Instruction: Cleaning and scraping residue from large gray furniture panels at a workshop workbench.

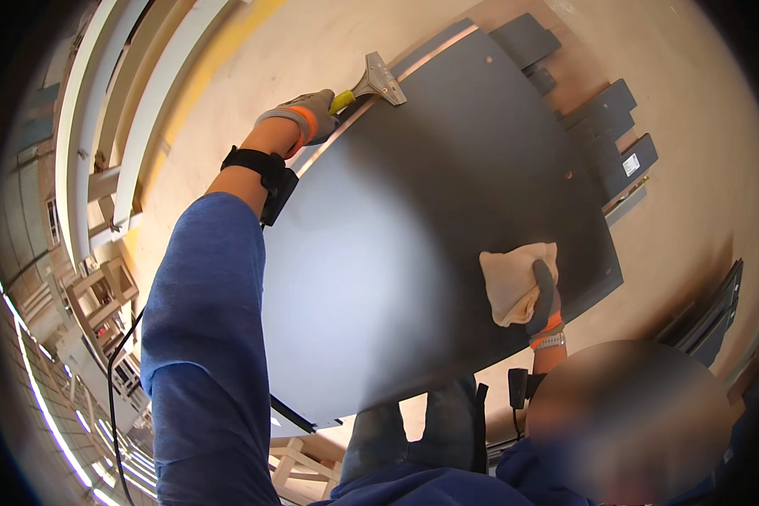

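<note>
My left hand (305, 118), in a grey and orange work glove, is wrapped round the yellow handle of a wide-bladed scraper (378, 81). The blade rests over the far left edge of a large dark flat panel (447, 169), beside a pale strip along that edge. My right hand (546, 299), also gloved, grips a folded beige cloth (514, 282). Flat against the panel's right side, the cloth partly hides the fingers. A few small round holes are spaced along the panel's right part.
Several dark flat pieces (603, 118) lie beyond the panel's right side, one with a white label. Long pale beams (148, 93) stand at the left, near a yellow floor line. More dark panels (704, 316) lean at the right. A wooden frame (299, 468) shows below the panel.
</note>
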The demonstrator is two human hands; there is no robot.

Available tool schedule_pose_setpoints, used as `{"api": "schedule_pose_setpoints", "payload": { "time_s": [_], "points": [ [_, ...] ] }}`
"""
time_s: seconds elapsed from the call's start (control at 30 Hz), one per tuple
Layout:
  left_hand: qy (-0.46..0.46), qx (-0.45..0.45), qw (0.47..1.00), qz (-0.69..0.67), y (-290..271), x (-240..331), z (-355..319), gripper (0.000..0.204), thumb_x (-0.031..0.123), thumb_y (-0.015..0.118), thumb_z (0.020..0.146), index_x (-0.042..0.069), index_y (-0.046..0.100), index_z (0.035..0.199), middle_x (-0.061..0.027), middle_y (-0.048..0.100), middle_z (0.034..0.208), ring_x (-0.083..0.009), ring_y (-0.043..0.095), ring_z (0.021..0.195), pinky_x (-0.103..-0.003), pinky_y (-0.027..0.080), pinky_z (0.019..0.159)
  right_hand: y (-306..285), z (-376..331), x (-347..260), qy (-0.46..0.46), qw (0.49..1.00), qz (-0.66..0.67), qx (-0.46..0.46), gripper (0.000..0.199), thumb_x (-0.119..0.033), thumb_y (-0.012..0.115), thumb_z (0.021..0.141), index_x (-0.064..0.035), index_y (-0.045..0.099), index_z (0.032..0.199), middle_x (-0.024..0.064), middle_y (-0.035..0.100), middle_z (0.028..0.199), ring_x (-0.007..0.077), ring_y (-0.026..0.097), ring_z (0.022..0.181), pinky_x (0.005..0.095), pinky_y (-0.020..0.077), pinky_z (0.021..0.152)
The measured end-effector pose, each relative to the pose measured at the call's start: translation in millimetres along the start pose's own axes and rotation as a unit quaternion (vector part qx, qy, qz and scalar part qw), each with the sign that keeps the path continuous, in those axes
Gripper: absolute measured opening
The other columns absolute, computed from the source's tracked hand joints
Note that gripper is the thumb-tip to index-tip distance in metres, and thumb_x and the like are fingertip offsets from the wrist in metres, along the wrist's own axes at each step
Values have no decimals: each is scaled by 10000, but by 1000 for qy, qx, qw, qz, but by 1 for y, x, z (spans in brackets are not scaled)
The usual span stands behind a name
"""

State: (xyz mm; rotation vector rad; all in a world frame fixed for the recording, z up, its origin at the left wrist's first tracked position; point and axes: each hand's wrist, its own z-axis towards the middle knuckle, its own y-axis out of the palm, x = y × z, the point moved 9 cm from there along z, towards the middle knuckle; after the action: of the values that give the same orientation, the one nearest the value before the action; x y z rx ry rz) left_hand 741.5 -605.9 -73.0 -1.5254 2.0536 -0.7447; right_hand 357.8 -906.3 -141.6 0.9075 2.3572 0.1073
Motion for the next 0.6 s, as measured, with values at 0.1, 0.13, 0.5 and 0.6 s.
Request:
{"api": "schedule_pose_setpoints", "payload": {
  "time_s": [0.1, 0.13, 0.5, 0.6],
  "points": [
    [27, 11, 1000, 2, -16, 44, 27, 359, 245, 530, 788, 42, 498, 1082, -188, 584, 1065, -333, 556, 1024, -397, 416, 871, -12, -2, 5, 42, 998, 14, 41, 531, -416, 506, 883, -26, 430, 1236, 81, 526, 1164, 164, 521, 1033, 291, 442, 897],
    [38, 11, 999, 0, -21, 61, 38, 365, 244, 534, 783, 40, 503, 1085, -191, 583, 1068, -334, 554, 1028, -398, 417, 873, -27, -1, 9, 31, 998, 8, 54, 517, -397, 506, 889, -30, 426, 1245, 84, 524, 1167, 162, 520, 1034, 291, 445, 885],
    [74, 40, 996, -11, -70, 166, 86, 471, 315, 583, 735, 36, 546, 1113, -215, 598, 1060, -347, 585, 983, -381, 448, 830, -45, 10, 37, 19, 989, -117, 90, 448, -380, 555, 857, -26, 500, 1125, 48, 551, 1000, 133, 536, 902, 266, 456, 771],
    [84, 251, 935, -235, -104, 160, 37, 434, 324, 589, 762, 28, 559, 1078, -170, 649, 897, -299, 619, 874, -359, 464, 780, -25, 5, 24, 52, 992, -38, 106, 545, -481, 601, 791, 10, 570, 1026, 43, 583, 885, 120, 548, 782, 259, 445, 650]
  ]
}}
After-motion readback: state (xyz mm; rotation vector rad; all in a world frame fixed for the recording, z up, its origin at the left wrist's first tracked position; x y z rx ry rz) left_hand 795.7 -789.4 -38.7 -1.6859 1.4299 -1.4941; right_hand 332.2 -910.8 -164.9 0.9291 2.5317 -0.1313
